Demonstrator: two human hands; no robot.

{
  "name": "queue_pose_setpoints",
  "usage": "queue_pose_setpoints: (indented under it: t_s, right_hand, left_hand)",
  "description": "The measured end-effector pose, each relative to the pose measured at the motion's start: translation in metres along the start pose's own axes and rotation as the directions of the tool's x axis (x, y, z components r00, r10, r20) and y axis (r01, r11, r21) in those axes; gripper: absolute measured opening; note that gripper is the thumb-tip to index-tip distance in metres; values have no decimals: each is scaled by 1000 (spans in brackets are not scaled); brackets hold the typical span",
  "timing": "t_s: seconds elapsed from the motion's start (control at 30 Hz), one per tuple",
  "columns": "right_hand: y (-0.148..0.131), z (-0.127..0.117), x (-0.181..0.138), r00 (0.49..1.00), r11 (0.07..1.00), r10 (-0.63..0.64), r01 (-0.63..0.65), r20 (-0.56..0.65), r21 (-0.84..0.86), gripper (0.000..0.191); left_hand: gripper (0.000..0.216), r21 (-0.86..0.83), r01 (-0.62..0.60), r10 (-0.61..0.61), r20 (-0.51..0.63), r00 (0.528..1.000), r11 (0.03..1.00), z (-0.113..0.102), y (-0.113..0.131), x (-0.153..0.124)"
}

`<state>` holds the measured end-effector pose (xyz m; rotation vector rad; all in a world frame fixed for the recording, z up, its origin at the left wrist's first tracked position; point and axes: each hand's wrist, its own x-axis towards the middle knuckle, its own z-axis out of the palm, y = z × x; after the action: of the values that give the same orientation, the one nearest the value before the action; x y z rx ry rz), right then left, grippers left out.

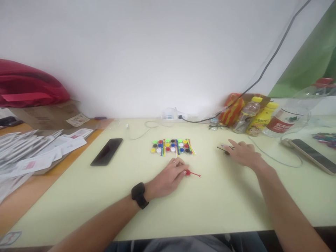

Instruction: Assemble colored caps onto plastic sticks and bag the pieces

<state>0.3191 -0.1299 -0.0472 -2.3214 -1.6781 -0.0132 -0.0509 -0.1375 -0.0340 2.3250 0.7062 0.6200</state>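
Observation:
On the table, my left hand [172,176], with a ring on it, has its fingers closed at a small red disc [187,172]. A thin red stick [195,174] with a forked end reaches right from that disc. My right hand [243,153] is low over the table with its fingers stretched out, partly covering a thin dark stick [221,149] and a small dark disc [226,153]. Beyond my left hand, rows of coloured discs [168,145] lie grouped with bundles of coloured sticks [178,147] beside them.
A black phone [106,152] lies left, near papers [52,154] and a cardboard box [47,113]. At right are glasses [218,127], bottles [264,119], a large water jug [286,120], another phone [313,155] and a coloured pile [325,139]. Cables run along the wall.

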Motion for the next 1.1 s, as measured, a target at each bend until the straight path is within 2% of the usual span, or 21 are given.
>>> queue_pose_setpoints:
  t_s: [0.1, 0.23, 0.4, 0.57, 0.67, 0.8, 0.87, 1.0, 1.1]
  right_hand:
    - [13, 6, -4, 992, 996, -84, 80, 96, 45, 61]
    - [5, 11, -17, 960, 961, -261, 249, 102, 119, 56]
    - [-14, 10, -40, 862, 839, -504, 477, 48, 262, 46]
    - [-40, 8, -69, 775, 711, -631, 591, -24, 382, 38]
    - [-60, 5, -85, 728, 632, -684, 620, -40, 465, 36]
    - [-88, -1, -99, 672, 530, -740, 613, -35, 586, 47]
    - [-100, -5, -102, 652, 487, -758, 577, -11, 656, 50]
    - [-110, -13, -100, 649, 403, -761, 465, 6, 788, 54]
    - [-105, -15, -96, 686, 417, -728, 442, 1, 795, 48]
  left_hand:
    - [30, 48, -2, 5, -72, 997, 999, -1, -4, 0]
    - [28, 59, -7, 14, -118, 993, 998, -2, -8, -1]
    - [19, 28, -4, 6, -84, 996, 1000, -3, -8, 1]
    - [20, -15, -23, 21, -69, 997, 1000, -3, -6, 1]
    - [27, -47, -37, 34, -65, 997, 998, -4, -4, 0]
    - [76, -56, -43, 41, -34, 999, 997, -6, -2, -2]
    - [86, -67, -39, 39, -4, 999, 997, -7, 0, -2]
    - [81, -80, -3, 4, 14, 1000, 997, -8, 1, -2]
    - [68, -78, 19, -18, 12, 1000, 997, -6, -1, -3]
